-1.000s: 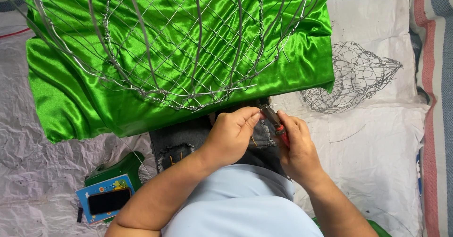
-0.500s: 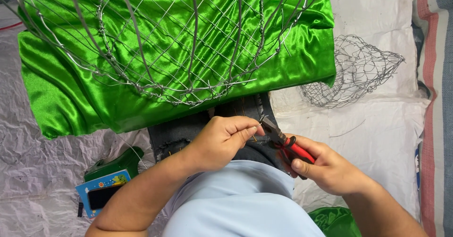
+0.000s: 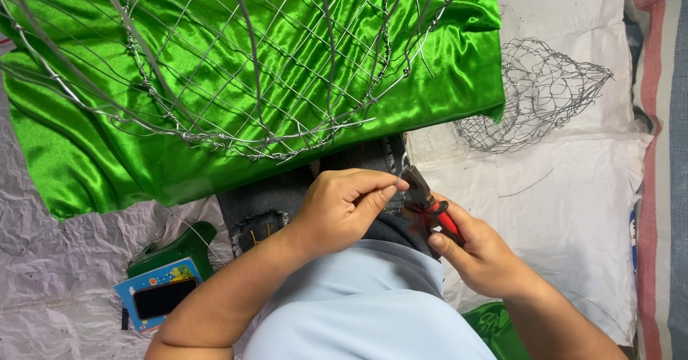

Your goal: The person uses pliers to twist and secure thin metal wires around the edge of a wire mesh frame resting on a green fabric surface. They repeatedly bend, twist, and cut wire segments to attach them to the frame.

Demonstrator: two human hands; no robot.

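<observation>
My right hand [image 3: 481, 254] grips red-handled pliers [image 3: 427, 206], their dark jaws pointing up and left toward my left hand. My left hand [image 3: 344, 209] is curled, its thumb and forefinger pinched on a thin piece of wire at the plier jaws; the wire itself is barely visible. Both hands rest over my lap, on dark jeans [image 3: 287, 202] and a light blue shirt [image 3: 365, 310]. Just above them hangs the lower rim of a large wire mesh frame [image 3: 236, 109] lying over shiny green satin cloth [image 3: 86, 166].
A smaller cone-shaped wire mesh form [image 3: 537, 95] lies on white sheeting [image 3: 573, 209] at the right. A green object [image 3: 175, 249] and a blue-edged card with a dark screen [image 3: 159, 295] sit at lower left. Striped fabric [image 3: 663, 152] runs down the right edge.
My right hand pulled out to the right with the pliers, exposing the red handles, then came back slightly so the jaws meet my left fingertips. My left hand stayed pinched.
</observation>
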